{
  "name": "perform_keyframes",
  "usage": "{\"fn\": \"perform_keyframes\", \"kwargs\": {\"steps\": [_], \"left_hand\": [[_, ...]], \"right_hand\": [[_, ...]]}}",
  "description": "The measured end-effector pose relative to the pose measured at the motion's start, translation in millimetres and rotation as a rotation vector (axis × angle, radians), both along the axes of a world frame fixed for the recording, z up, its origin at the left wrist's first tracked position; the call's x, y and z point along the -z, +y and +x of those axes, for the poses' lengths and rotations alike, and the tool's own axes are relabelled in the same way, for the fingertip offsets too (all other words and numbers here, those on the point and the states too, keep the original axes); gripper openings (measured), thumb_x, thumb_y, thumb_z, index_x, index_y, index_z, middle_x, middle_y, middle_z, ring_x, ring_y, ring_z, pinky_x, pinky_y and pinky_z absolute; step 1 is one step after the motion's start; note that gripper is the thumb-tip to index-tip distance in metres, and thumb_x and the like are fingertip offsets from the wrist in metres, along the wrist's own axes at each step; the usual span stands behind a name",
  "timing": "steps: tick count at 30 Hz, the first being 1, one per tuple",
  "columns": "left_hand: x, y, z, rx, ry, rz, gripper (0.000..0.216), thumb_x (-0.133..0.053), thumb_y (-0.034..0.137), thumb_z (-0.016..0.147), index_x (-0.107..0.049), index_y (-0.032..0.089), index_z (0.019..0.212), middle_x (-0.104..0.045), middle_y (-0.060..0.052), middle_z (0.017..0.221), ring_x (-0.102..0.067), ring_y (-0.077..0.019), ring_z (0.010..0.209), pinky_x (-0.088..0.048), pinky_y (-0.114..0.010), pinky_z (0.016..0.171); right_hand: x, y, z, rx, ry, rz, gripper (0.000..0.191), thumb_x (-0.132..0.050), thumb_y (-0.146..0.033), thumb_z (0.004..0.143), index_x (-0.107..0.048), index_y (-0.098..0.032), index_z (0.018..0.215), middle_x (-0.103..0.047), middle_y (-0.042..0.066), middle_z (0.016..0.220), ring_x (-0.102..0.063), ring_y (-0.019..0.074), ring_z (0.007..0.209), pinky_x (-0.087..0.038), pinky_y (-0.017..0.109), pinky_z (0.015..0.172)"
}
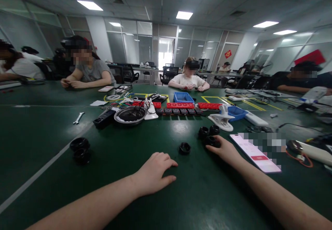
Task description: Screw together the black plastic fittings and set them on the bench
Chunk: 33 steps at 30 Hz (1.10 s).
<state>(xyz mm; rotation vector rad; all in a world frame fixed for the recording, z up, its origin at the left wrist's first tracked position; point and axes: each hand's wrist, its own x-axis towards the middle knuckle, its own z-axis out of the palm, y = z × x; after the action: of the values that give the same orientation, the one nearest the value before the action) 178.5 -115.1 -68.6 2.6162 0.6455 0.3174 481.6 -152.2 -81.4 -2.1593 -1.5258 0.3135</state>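
Observation:
My left hand (pixel 155 174) rests palm down on the green table (pixel 109 188), fingers loosely curled and holding nothing. A single black round part (pixel 184 148) lies just beyond its fingertips. My right hand (pixel 223 149) reaches to a cluster of three black round parts (pixel 209 135) and its fingers close around the nearest one. A phone (pixel 255 153) with a lit screen lies just right of that hand.
Two more black round parts (pixel 80 149) sit at the left, a wrench (pixel 78 118) beyond them. A metal bowl (pixel 130 115), red and black strips (pixel 181 108), blue trays (pixel 183 97) and a white clip (pixel 221 120) lie mid-table. Other people sit around the far side.

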Motion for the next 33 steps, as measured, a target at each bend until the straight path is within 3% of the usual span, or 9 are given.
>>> {"fn": "perform_keyframes", "kwargs": {"steps": [7, 10, 13, 15, 18, 21, 25, 30, 33], "left_hand": [[4.5, 0, 0, -0.115, 0.004, -0.013, 0.057, -0.058, 0.042, 0.073, -0.041, 0.023, 0.123, -0.044, -0.007, 0.121, -0.038, -0.0247, 0.112, -0.031, -0.042, 0.096], [5.6, 2, 1, -0.130, 0.035, -0.016, 0.058, -0.056, 0.045, 0.073, -0.040, 0.023, 0.125, -0.041, -0.007, 0.127, -0.034, -0.0264, 0.118, -0.028, -0.045, 0.098], [6.0, 3, 1, -0.123, 0.094, 0.009, 0.066, -0.052, 0.049, 0.075, -0.029, 0.025, 0.131, -0.029, -0.008, 0.138, -0.021, -0.0295, 0.127, -0.015, -0.052, 0.102], [6.3, 5, 0, -0.083, 0.133, 0.019, 0.067, -0.048, 0.051, 0.077, -0.023, 0.026, 0.134, -0.022, -0.006, 0.141, -0.012, -0.0311, 0.129, -0.010, -0.054, 0.102], [7.2, 7, -1, -0.021, 0.168, 0.021, 0.063, -0.041, 0.052, 0.080, -0.021, 0.028, 0.134, -0.018, -0.004, 0.142, -0.006, -0.0329, 0.129, -0.011, -0.054, 0.102], [8.3, 8, -1, 0.003, 0.180, 0.037, 0.061, -0.037, 0.054, 0.082, -0.021, 0.027, 0.134, -0.016, -0.004, 0.143, -0.005, -0.0333, 0.129, -0.012, -0.053, 0.102], [9.3, 7, 0, 0.005, 0.194, 0.084, 0.062, -0.037, 0.053, 0.082, -0.022, 0.024, 0.134, -0.018, -0.006, 0.142, -0.007, -0.0341, 0.129, -0.013, -0.052, 0.102], [9.8, 7, 0, 0.005, 0.199, 0.106, 0.062, -0.038, 0.053, 0.081, -0.024, 0.024, 0.134, -0.020, -0.006, 0.142, -0.008, -0.0338, 0.129, -0.013, -0.051, 0.102], [10.3, 8, -1, 0.007, 0.202, 0.100, 0.063, -0.037, 0.054, 0.081, -0.023, 0.024, 0.134, -0.019, -0.007, 0.142, -0.008, -0.0337, 0.129, -0.013, -0.050, 0.102]], "right_hand": [[9.3, -8, 0, -0.058, 0.012, -0.010, 0.040, -0.058, -0.035, 0.070, -0.047, -0.018, 0.104, -0.061, 0.006, 0.087, -0.059, 0.0222, 0.080, -0.043, 0.030, 0.067], [8.4, -7, 1, -0.058, 0.022, 0.003, 0.058, -0.062, -0.041, 0.066, -0.040, -0.015, 0.113, -0.058, 0.006, 0.086, -0.058, 0.0229, 0.079, -0.043, 0.031, 0.067], [-4.7, -8, 3, 0.043, -0.037, 0.215, 0.056, -0.050, -0.048, 0.073, -0.038, -0.013, 0.115, -0.054, 0.009, 0.088, -0.054, 0.0242, 0.081, -0.043, 0.033, 0.067], [-19.9, -12, 0, 0.108, -0.094, 0.433, 0.038, -0.034, -0.046, 0.082, -0.049, -0.015, 0.099, -0.052, 0.010, 0.089, -0.052, 0.0245, 0.084, -0.041, 0.034, 0.069], [-41.9, -25, -19, 0.045, -0.111, 0.572, 0.041, -0.020, -0.041, 0.087, -0.052, -0.019, 0.073, -0.052, 0.007, 0.072, -0.053, 0.0217, 0.074, -0.040, 0.032, 0.066], [-50.1, -32, -55, -0.161, -0.058, 0.406, 0.039, -0.020, -0.039, 0.089, -0.048, -0.016, 0.104, -0.048, 0.001, 0.057, -0.049, 0.0177, 0.051, -0.038, 0.029, 0.050], [-40.3, -14, -102, -0.344, -0.305, 0.206, 0.058, -0.044, -0.044, 0.081, -0.027, -0.013, 0.128, -0.055, 0.010, 0.097, -0.057, 0.0234, 0.080, -0.044, 0.034, 0.067], [-26.8, 13, -124, -0.287, -0.568, -0.080, 0.036, -0.045, -0.035, 0.083, -0.049, -0.014, 0.112, -0.058, 0.014, 0.090, -0.059, 0.0269, 0.077, -0.045, 0.034, 0.060], [-29.2, 1, -118, -0.459, -0.527, -0.111, 0.024, -0.050, -0.027, 0.080, -0.057, -0.016, 0.100, -0.059, 0.010, 0.087, -0.056, 0.0240, 0.084, -0.044, 0.033, 0.071]]}}
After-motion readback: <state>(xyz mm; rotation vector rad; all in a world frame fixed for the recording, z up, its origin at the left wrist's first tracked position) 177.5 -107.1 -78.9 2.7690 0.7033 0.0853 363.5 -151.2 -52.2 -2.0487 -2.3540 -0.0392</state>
